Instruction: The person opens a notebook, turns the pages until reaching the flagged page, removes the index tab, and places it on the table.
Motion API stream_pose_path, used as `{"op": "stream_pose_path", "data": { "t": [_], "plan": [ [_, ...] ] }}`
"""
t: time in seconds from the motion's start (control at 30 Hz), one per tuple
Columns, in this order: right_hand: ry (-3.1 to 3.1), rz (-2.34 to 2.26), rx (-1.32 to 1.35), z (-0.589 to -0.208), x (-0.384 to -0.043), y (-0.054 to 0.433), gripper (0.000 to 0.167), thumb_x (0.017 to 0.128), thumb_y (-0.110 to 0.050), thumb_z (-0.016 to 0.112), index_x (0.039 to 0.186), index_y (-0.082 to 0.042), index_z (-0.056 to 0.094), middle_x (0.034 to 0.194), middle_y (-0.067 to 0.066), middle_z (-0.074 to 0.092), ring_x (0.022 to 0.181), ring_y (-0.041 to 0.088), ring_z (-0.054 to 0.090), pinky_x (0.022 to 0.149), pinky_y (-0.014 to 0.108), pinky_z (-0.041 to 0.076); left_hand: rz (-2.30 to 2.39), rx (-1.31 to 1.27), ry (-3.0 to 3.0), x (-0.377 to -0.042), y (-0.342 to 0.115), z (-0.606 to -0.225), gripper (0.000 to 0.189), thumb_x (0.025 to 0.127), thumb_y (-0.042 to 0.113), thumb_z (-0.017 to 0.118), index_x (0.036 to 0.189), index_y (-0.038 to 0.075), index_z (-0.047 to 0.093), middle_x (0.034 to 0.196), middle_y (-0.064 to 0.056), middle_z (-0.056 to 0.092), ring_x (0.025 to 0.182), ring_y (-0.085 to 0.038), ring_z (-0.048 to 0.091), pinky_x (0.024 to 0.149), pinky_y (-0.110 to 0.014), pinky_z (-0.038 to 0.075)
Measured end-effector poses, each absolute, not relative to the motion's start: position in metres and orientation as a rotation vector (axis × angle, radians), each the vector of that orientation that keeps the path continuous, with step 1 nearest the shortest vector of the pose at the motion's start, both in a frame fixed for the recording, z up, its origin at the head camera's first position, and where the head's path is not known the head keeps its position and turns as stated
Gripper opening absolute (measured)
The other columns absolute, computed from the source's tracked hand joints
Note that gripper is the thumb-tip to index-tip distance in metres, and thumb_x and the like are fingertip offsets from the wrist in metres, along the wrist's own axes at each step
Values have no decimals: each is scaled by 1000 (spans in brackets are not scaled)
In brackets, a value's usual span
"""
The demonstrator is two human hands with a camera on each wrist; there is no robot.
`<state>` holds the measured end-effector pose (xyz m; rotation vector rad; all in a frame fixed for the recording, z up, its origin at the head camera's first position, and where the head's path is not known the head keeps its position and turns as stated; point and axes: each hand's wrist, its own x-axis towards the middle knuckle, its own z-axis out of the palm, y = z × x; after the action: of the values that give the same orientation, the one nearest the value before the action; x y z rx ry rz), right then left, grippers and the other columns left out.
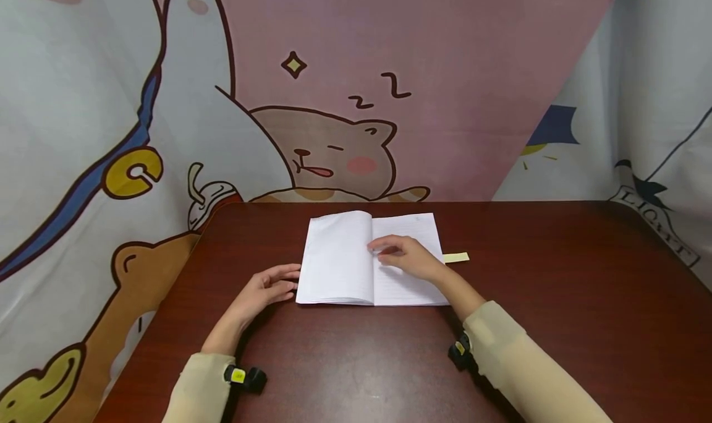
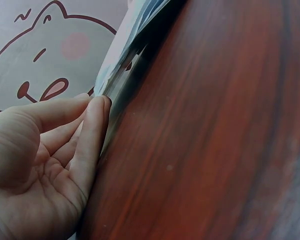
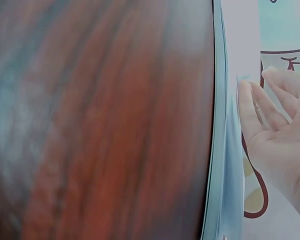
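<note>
An open notebook with white pages lies on the table, its right-hand page lined and its left-hand pages bulging up near the spine. Along its left edge rests my left hand, fingertips at the cover and page edges. In the left wrist view, the thumb and fingers of this left hand come together beside the notebook's edge. Over the right page, close to the spine, is my right hand, its fingers loosely bent. The right wrist view has a fingertip of the right hand at the page surface, with nothing visible between the fingers.
A pale yellow strip sticks out from the notebook's right side. The dark reddish-brown table extends around it. Behind stands a printed cartoon curtain. Each wrist wears a small black camera, one on the left.
</note>
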<state>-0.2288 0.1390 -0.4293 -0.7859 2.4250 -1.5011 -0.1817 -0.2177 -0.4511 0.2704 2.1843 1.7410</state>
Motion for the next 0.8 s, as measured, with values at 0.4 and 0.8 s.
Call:
{"op": "stream_pose_path", "data": {
  "t": [0.4, 0.8],
  "plan": [
    [2381, -1450, -812, -432, -228, 133, 33, 96, -5, 63, 128, 3, 64, 129, 20, 66, 110, 29, 64, 89, 19, 50, 1745, 253, 2175, -182, -218, -452, 46, 99, 9, 59, 144, 1, 50, 139, -26, 55, 103, -6, 66, 85, -21, 57],
    [2365, -1471, -796, -430, -228, 133, 33, 97, -6, 62, 129, 3, 63, 131, 21, 65, 113, 31, 63, 89, 17, 49, 1748, 270, 2175, -180, -218, -450, 47, 99, 10, 59, 144, -1, 49, 140, -29, 53, 103, -6, 65, 86, -20, 57]
  ]
}}
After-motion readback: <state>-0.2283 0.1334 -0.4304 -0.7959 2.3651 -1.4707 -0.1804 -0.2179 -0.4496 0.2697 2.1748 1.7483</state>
